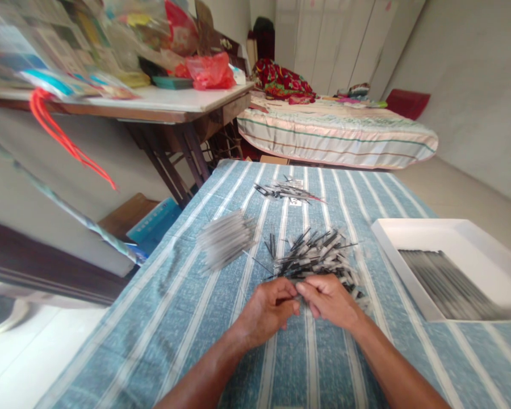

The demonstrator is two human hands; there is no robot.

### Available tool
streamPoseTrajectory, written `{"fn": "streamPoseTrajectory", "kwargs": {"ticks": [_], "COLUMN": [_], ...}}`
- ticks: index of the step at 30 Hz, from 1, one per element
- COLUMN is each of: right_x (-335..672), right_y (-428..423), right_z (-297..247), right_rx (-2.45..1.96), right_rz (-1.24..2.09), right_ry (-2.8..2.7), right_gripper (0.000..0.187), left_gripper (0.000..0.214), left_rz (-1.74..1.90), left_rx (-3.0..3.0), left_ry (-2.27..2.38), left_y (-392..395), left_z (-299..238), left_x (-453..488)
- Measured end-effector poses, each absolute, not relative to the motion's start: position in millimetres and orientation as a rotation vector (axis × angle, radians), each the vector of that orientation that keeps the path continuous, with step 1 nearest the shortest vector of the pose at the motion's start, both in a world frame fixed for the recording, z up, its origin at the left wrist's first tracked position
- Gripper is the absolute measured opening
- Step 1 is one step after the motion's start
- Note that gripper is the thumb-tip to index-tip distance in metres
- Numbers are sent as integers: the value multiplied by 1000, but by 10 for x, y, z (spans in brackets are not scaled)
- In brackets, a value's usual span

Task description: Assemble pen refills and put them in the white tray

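My left hand [267, 309] and my right hand [330, 301] meet at the near edge of a loose pile of short black and clear pieces [319, 255]. Fingers on both hands are pinched together, and whatever they grip is too small and hidden to name. A thin dark strand [259, 262] shows just beyond my left knuckles; whether it is held I cannot tell. Left of the pile lies a neat bundle of slim grey-white sticks [227, 240], blurred. At the right, a white box [464, 244] contains a row of dark slim sticks [449, 284].
A striped blue cloth [187, 301] covers the table. Toward its far end lies a small heap of dark thin pieces [287, 190] over a printed label. A side table [187, 105] with bags stands at the left, and a bed [336, 133] is behind.
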State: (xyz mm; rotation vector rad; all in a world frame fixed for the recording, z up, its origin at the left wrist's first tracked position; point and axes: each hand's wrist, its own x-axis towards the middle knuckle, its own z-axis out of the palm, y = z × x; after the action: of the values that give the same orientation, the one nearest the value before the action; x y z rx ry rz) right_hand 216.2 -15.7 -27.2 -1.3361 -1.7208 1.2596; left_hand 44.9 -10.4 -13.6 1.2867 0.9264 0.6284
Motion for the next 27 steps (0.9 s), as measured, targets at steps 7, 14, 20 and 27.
{"fn": "streamPoseTrajectory", "kwargs": {"ticks": [7,14,20,27], "right_x": [2167,2169,2164,2142], "right_y": [-155,-151,-160,-162], "right_z": [-277,-272,-249,-262], "right_rx": [-1364,-1325,-1338,-1369], "right_rz": [1312,1350,1350,1358], "right_ry": [-1694,-1665,-1667,-1654], "right_gripper": [41,37,39,42], "left_gripper": [9,11,12,6], "left_rz": [624,624,622,636], "left_rx": [1287,1278,1291,1512], "left_ry": [936,945,974,1000], "left_y": [-106,-110,-108,-101], "left_z": [-145,-151,-163,-137], "left_x": [448,452,453,427]}}
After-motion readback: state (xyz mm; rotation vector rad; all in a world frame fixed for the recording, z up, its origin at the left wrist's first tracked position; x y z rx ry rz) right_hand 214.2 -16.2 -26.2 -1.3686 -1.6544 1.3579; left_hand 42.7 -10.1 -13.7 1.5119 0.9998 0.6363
